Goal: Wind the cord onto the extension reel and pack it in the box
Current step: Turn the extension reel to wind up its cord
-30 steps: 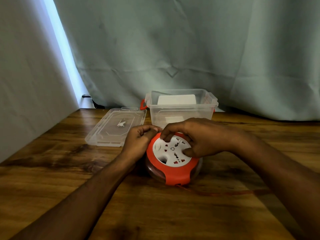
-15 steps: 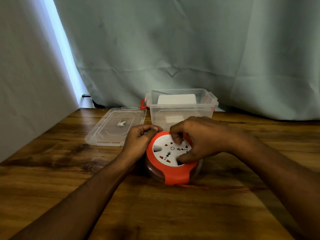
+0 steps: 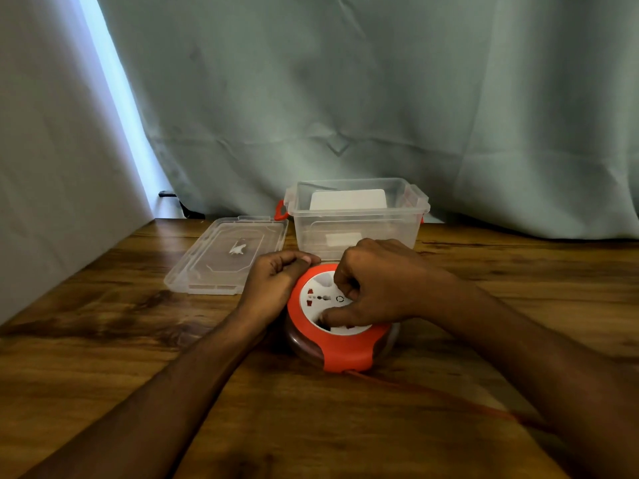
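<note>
An orange extension reel (image 3: 345, 350) with a white socket face lies flat on the wooden table (image 3: 103, 340). My left hand (image 3: 276, 281) grips the reel's left rim with curled fingers. My right hand (image 3: 383, 281) lies over the white face, its thumb and a finger set into finger holes of the disc. A thin orange cord (image 3: 449, 397) runs from the reel's front out to the right, under my right forearm. The clear plastic box (image 3: 356, 219) stands open just behind the reel.
The box's clear lid (image 3: 226, 254) lies flat to the left of the box. Inside the box a white rectangle shows. A pale curtain hangs behind the table and a light wall closes the left side.
The white socket disc has turned under my right hand, whose thumb has swung toward the front left. The loose cord on the table has shifted. My left hand has stayed on the rim.
</note>
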Available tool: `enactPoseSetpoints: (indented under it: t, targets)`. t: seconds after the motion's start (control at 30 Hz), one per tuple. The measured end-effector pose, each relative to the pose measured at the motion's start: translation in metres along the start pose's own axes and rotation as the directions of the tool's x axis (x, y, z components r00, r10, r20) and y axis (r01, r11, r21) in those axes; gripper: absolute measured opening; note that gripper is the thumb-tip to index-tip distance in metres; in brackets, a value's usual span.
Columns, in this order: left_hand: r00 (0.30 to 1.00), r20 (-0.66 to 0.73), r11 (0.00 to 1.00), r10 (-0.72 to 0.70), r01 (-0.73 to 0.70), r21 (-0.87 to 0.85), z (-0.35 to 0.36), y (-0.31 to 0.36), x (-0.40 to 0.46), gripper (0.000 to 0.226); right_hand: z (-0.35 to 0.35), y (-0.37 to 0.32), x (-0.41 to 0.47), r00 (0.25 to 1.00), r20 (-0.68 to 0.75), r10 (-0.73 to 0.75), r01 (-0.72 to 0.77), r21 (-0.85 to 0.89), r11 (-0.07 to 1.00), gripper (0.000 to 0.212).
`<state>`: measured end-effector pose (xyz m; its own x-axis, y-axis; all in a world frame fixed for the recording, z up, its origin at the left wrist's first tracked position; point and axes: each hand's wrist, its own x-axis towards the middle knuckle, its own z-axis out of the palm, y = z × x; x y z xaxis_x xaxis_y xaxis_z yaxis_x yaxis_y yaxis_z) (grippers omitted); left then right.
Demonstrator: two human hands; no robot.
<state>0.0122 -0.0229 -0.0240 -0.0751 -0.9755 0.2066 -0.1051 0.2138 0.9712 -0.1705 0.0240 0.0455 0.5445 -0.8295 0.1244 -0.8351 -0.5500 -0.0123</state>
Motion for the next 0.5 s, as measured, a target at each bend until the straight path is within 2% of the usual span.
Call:
enactPoseSetpoints:
  t: [0.13, 0.23, 0.27, 0.37, 0.5]
  targets:
    - [1.0, 0.002, 1.0, -0.001, 0.001, 0.014, -0.001, 0.001, 0.0, 0.023, 0.0, -0.002, 0.001, 1.0, -0.004, -0.026, 0.026, 0.007, 1.0, 0.046]
    - [1.0, 0.005, 1.0, 0.001, -0.001, -0.005, -0.001, 0.003, -0.001, 0.023, -0.01, 0.006, -0.001, 0.998, -0.004, -0.063, 0.063, 0.094, 0.994, 0.017]
    - [1.0, 0.007, 1.0, 0.005, -0.005, -0.006, 0.0, 0.004, -0.002, 0.023, -0.014, 0.01, -0.002, 0.997, 0.01, -0.074, 0.072, 0.129, 0.989, 0.025]
    - [1.0, 0.013, 1.0, 0.006, -0.005, -0.009, 0.0, 0.005, -0.003, 0.022, -0.016, 0.019, -0.004, 0.995, 0.068, -0.077, 0.066, 0.143, 0.987, 0.07]
    - [1.0, 0.011, 1.0, -0.004, 0.004, -0.027, 0.001, 0.006, -0.005, 0.022, -0.012, 0.021, -0.003, 0.991, 0.105, -0.088, 0.07, 0.166, 0.984, 0.098]
